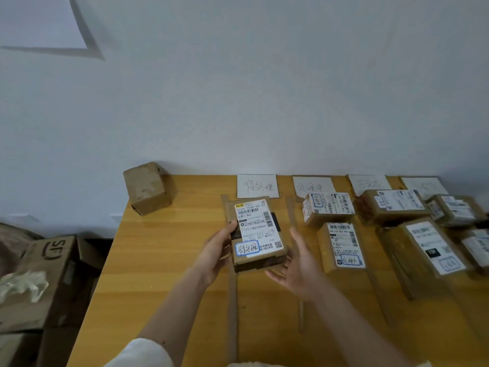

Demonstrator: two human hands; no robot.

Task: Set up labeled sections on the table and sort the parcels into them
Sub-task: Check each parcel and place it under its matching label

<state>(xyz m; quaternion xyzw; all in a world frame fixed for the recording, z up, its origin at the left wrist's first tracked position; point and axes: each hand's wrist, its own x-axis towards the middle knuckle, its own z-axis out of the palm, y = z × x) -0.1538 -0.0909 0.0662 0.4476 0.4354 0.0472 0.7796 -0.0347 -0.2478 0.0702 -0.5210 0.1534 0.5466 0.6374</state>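
Cardboard parcel [255, 234] between both hands

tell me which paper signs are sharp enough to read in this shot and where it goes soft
Head view: the leftmost sign by the wall shows clear handwriting, the next sign is fainter, the two far-right signs blur out; wide-angle stretch and softness grow toward the right edge; the held parcel stays fairly sharp.

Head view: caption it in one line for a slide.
Both hands set a labelled parcel in the leftmost taped section below its paper sign.
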